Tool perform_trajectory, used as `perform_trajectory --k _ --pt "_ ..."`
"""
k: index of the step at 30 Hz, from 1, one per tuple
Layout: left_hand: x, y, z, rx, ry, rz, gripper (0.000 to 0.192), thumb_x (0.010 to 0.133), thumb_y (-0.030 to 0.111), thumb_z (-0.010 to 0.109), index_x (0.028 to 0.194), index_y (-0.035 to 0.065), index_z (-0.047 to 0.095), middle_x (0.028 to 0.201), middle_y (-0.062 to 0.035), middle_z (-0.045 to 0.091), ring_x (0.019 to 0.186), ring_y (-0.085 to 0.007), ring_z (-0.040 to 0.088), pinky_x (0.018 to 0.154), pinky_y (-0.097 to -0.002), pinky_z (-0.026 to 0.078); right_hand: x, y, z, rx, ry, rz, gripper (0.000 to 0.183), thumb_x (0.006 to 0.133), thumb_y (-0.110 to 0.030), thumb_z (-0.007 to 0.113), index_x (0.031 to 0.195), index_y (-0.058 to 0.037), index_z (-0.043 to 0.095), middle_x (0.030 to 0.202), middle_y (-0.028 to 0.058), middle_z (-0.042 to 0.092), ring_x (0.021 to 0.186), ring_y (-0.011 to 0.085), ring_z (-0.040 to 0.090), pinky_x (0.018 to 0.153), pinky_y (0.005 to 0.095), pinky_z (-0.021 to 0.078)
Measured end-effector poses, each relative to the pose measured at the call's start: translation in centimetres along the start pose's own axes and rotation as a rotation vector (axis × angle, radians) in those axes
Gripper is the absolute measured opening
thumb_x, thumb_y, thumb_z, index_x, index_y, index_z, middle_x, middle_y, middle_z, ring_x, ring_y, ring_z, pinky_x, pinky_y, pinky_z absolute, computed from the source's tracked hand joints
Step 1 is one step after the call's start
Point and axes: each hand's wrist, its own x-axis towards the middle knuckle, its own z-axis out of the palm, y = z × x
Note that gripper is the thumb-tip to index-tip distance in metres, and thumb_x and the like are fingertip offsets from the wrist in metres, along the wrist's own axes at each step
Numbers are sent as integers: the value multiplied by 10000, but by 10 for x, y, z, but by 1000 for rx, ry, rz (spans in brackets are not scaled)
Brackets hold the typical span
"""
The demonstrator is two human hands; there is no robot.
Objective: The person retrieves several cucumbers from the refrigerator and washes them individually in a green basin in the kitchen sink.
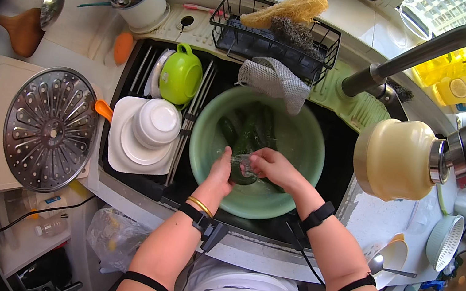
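Note:
A pale green plastic basin [308, 140] stands in the black sink, with water in the bottom. Several long dark green vegetables [228, 130] lie in it; their exact kind is hard to make out. My left hand [222, 171] is low in the basin, its thumb up and its fingers around the near end of one green vegetable [240, 177]. Close beside it, my right hand [273, 166] has its fingers curled and pinched together over the same vegetable. Something clear and glistening [249, 167] shows at those fingertips, either water or thin plastic.
A faucet with a cream-coloured head [392, 159] overhangs the right side. White dishes [156, 125] and a lime green cup [182, 76] stand left of the basin. Behind it, a grey mesh cloth [275, 80] hangs from a black wire rack [225, 27]. A steel steamer plate [51, 130] lies far left.

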Motion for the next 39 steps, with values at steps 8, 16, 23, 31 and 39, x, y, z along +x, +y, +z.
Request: perform_trajectory --k 8,16,23,31,39 --pt "-35 -15 17 271 -78 335 290 987 317 306 1126 103 444 731 -32 512 556 -128 477 480 -271 412 17 -5 30 251 149 25 335 905 -324 532 900 10 510 611 72 533 427 162 500 379 293 401" --pt "-47 -6 11 355 -110 327 305 992 324 286 1111 104 460 711 -31 508 521 -108 458 456 -246 398 4 -11 30 268 12 -25 294 910 -226 551 977 53 487 678 84 577 485 149 547 462 284 448" --pt "-51 -7 9 466 -66 407 293 993 324 283 1095 101 445 698 -31 505 519 -106 459 461 -246 399 1 -12 34 -186 82 -133 369 949 -305 465 890 46 561 675 74 602 555 133 569 564 273 451" --pt "-49 -6 14 512 -56 476 270 994 290 276 1061 91 445 715 -34 512 546 -103 467 476 -244 400 7 -5 36 -198 195 -169 415 907 -352 518 845 52 585 622 97 616 533 160 594 554 292 464" --pt "-39 -3 9 493 -74 441 258 994 285 281 1057 94 442 730 -33 515 552 -106 467 488 -243 396 15 -2 38 -220 206 -182 426 898 -366 545 809 49 583 626 85 610 525 160 596 524 280 463"
